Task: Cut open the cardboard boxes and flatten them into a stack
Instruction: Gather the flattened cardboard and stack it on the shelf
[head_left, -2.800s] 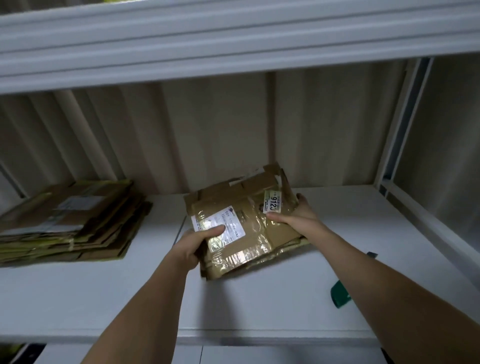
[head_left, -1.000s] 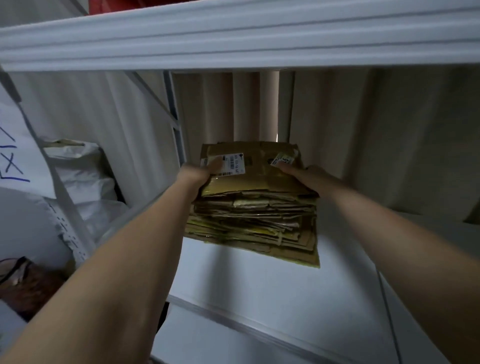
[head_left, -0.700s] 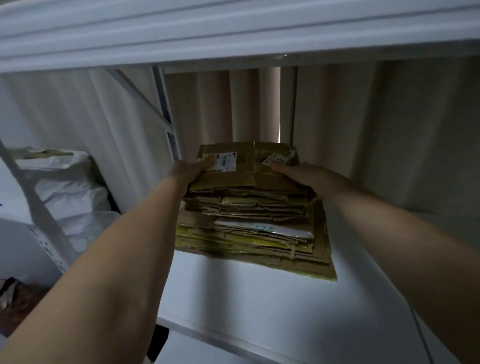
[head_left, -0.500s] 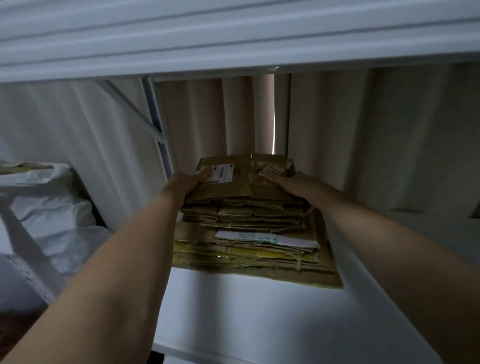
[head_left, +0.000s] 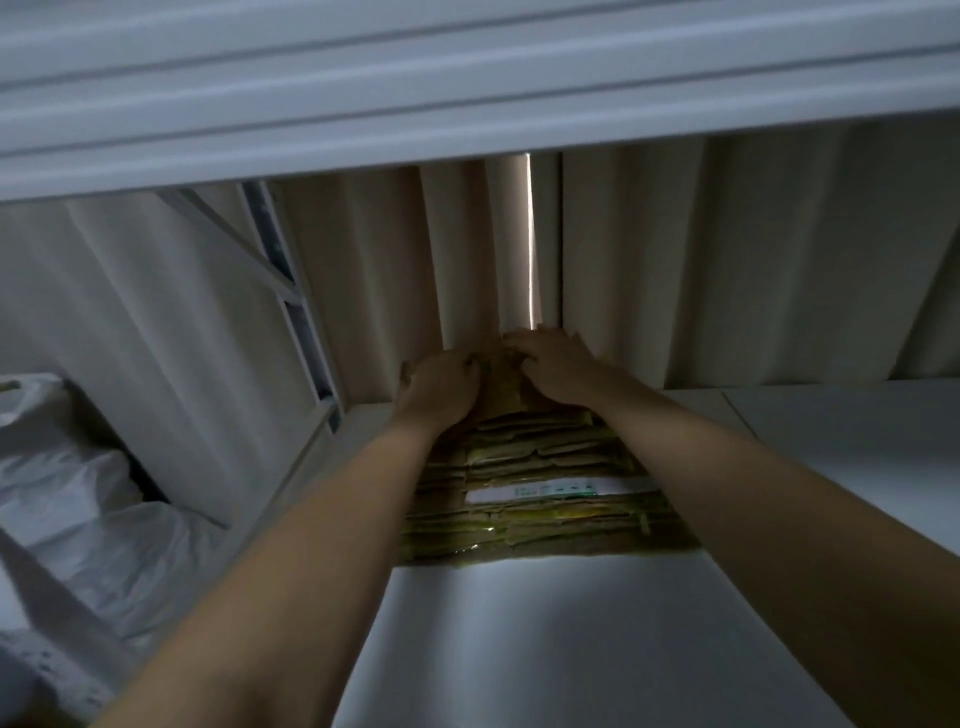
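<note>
A stack of flattened brown cardboard boxes (head_left: 545, 499) lies on the white shelf (head_left: 545, 649), near the curtain at the back. The newest flattened box (head_left: 501, 387) lies on top of the stack. My left hand (head_left: 441, 387) and my right hand (head_left: 558, 366) lie palm down on this top box, side by side, fingers spread and pressing it. Most of the top box is hidden under my hands. A white label strip shows in the stack's near edge.
A beige curtain (head_left: 675, 260) hangs behind the shelf, with a bright slit in it. The upper shelf's white beam (head_left: 467, 93) runs overhead. White plastic bags (head_left: 67, 499) sit at the left beyond the shelf's upright frame (head_left: 301, 312).
Both hands have let go of the box's sides and moved onto its top, pressing flat. The view has dropped lower and closer to the stack.
</note>
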